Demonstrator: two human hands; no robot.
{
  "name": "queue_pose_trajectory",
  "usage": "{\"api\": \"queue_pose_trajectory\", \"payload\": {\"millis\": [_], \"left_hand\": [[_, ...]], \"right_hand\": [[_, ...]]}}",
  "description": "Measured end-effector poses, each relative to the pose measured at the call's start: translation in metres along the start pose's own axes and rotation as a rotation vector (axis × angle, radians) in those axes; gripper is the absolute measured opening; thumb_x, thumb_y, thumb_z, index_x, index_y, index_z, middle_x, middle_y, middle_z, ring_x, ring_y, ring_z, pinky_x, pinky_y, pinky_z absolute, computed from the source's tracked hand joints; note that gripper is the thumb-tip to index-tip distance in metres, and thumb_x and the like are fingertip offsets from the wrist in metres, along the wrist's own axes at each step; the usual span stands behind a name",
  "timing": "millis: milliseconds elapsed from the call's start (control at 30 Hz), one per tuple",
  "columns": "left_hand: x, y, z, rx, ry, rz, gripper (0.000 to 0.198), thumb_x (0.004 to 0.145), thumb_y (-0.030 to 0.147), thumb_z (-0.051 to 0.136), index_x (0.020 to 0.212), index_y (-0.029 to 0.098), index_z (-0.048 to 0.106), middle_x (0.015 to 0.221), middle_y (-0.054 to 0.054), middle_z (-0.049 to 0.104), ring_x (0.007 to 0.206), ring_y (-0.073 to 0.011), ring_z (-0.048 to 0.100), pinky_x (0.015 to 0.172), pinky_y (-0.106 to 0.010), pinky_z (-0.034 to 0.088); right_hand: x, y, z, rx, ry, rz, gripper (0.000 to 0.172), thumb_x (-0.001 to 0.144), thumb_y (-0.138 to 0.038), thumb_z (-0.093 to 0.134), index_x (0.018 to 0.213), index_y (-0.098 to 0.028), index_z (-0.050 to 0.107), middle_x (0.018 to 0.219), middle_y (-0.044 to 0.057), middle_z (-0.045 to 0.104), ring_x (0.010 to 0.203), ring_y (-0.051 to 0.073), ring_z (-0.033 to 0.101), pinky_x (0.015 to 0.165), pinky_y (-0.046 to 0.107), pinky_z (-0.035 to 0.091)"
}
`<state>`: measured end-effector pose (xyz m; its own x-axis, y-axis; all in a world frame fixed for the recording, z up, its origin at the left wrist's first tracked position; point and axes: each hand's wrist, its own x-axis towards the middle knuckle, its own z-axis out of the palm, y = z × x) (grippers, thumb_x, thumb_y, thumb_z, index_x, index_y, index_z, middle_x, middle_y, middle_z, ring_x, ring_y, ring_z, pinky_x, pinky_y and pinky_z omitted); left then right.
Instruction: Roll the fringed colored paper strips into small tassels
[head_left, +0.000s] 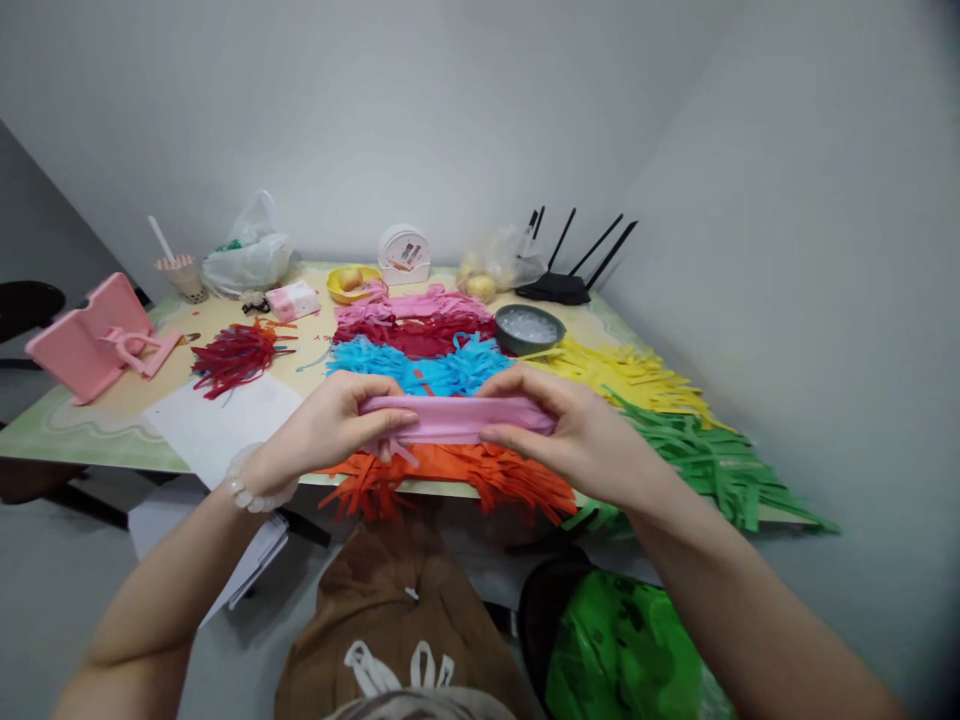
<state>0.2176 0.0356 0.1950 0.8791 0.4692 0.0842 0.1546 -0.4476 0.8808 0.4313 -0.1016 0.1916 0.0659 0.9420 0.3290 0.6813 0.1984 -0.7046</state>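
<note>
A folded pink strip (457,418) is stretched level between my two hands, above the front of the table. My left hand (352,420) pinches its left end, with the thumb on top, and a bracelet of pale beads is on that wrist. On the right end, my right hand (562,425) has its thumb and fingers closed. Orange fringed material (450,465) lies just below the strip at the table's front edge. Behind it are blue fringed pieces (420,368), then dark red (420,335) and pink ones (435,305).
Yellow (637,375) and green fringe (705,455) spread at the right. A grey bowl (529,330), black router (555,288) and yellow bowl (345,290) stand farther back. At the left are a pink stand (86,340), a drink cup (186,280) and a red bundle (236,355).
</note>
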Motion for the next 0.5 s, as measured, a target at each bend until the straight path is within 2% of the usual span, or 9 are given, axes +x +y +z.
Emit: {"api": "queue_pose_trajectory", "payload": {"millis": [67, 133, 233, 333, 400, 500], "left_hand": [[0.0, -0.001, 0.001, 0.01, 0.003, 0.023, 0.024, 0.089, 0.031, 0.063, 0.072, 0.014, 0.064, 0.057, 0.001, 0.067, 0.052, -0.0103, 0.064, 0.051, -0.016, 0.048], [0.0, -0.002, 0.001, 0.012, 0.004, 0.042, 0.023, 0.089, 0.029, 0.063, 0.071, 0.014, 0.064, 0.057, 0.001, 0.067, 0.053, -0.01, 0.065, 0.052, -0.015, 0.048], [-0.001, -0.004, 0.001, -0.047, 0.011, 0.047, 0.015, 0.09, 0.026, 0.063, 0.083, 0.014, 0.068, 0.061, 0.002, 0.068, 0.052, -0.0098, 0.065, 0.051, -0.015, 0.05], [-0.005, -0.006, 0.0, -0.14, 0.02, 0.049, 0.021, 0.091, 0.028, 0.061, 0.105, 0.016, 0.071, 0.081, -0.002, 0.074, 0.054, -0.0101, 0.067, 0.052, -0.017, 0.054], [-0.008, -0.009, -0.001, -0.194, 0.018, 0.044, 0.025, 0.09, 0.03, 0.063, 0.108, 0.015, 0.073, 0.089, -0.006, 0.076, 0.059, -0.0121, 0.07, 0.056, -0.019, 0.056], [-0.011, -0.015, 0.0, -0.256, 0.018, 0.022, 0.024, 0.087, 0.031, 0.066, 0.1, 0.014, 0.078, 0.073, -0.007, 0.075, 0.063, -0.0159, 0.071, 0.061, -0.023, 0.058]], "right_hand": [[0.0, -0.001, -0.002, -0.001, -0.063, 0.026, 0.021, 0.084, -0.037, 0.068, 0.096, -0.019, 0.069, 0.09, 0.004, 0.072, 0.077, 0.018, 0.065, 0.065, 0.025, 0.045], [0.001, -0.001, -0.003, 0.0, -0.094, 0.065, 0.022, 0.087, -0.039, 0.064, 0.081, -0.018, 0.069, 0.075, 0.002, 0.069, 0.066, 0.016, 0.061, 0.059, 0.024, 0.043], [-0.001, 0.0, -0.003, 0.008, -0.04, 0.078, 0.024, 0.087, -0.035, 0.064, 0.071, -0.018, 0.064, 0.061, -0.001, 0.062, 0.055, 0.012, 0.054, 0.055, 0.023, 0.04], [-0.006, 0.002, 0.0, 0.083, -0.013, 0.049, 0.013, 0.089, -0.03, 0.062, 0.083, -0.019, 0.065, 0.066, -0.001, 0.065, 0.055, 0.012, 0.057, 0.053, 0.023, 0.043], [-0.01, 0.004, 0.003, 0.166, -0.014, 0.033, 0.008, 0.089, -0.025, 0.06, 0.089, -0.02, 0.065, 0.072, 0.0, 0.068, 0.054, 0.012, 0.06, 0.053, 0.024, 0.046], [-0.015, 0.007, 0.008, 0.271, 0.032, -0.032, 0.015, 0.086, -0.016, 0.057, 0.091, -0.021, 0.07, 0.08, 0.002, 0.072, 0.057, 0.013, 0.064, 0.055, 0.024, 0.051]]}}
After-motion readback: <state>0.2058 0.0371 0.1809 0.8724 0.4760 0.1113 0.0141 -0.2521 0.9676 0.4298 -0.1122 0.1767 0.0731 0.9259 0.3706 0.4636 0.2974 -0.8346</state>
